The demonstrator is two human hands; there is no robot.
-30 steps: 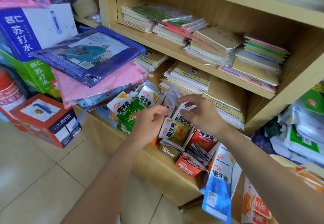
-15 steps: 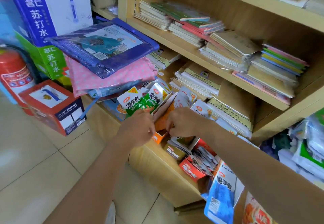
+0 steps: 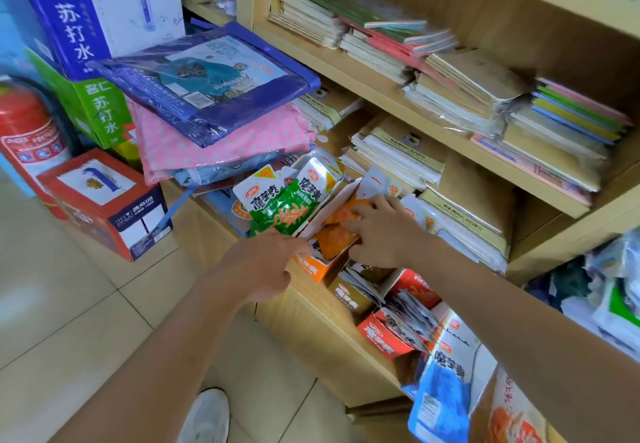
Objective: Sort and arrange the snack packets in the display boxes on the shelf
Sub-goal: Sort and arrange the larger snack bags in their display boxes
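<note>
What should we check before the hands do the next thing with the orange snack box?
1. Orange packets sit inside the orange box: ok.
2. Right hand presses on those packets: ok.
3. Left hand at the box's front edge: ok.
4. Green packets sit apart, left of the flap: ok.
5. Loose packets in the red box tidy: not ok, jumbled.
6. Left hand's grip firm: cannot tell.
</note>
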